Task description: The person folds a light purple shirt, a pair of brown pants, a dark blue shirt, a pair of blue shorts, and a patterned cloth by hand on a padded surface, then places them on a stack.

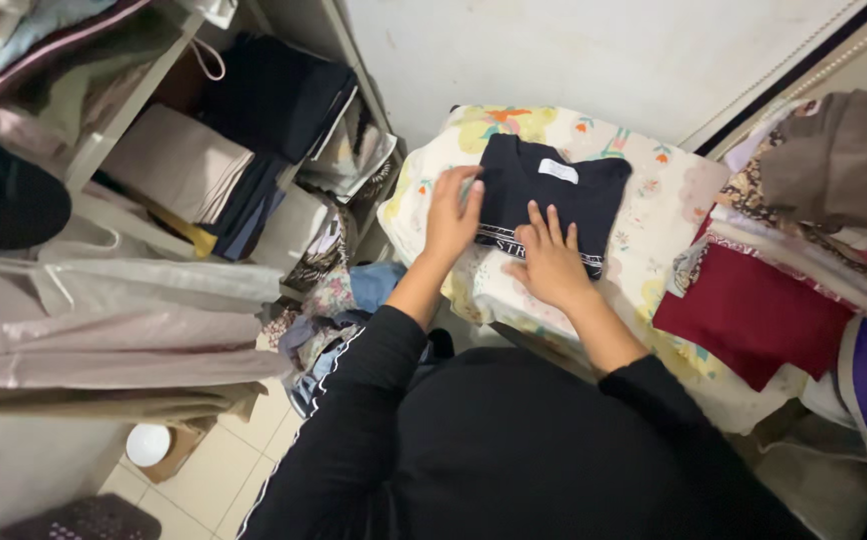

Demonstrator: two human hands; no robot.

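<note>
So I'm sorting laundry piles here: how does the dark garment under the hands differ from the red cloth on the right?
The dark garment is navy-black with a white neck label; the red cloth is plain maroon. The dark garment lies alone on the floral cover under the left hand and right hand; the red cloth sits untouched in a heap of clothes. Both are folded flat.

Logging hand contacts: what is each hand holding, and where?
Nothing gripped. Left hand presses the folded dark garment's left edge; right hand lies flat on its lower edge.

Dark navy top (552, 195), white-banded hem, on pale floral cloth (654, 200)
</note>
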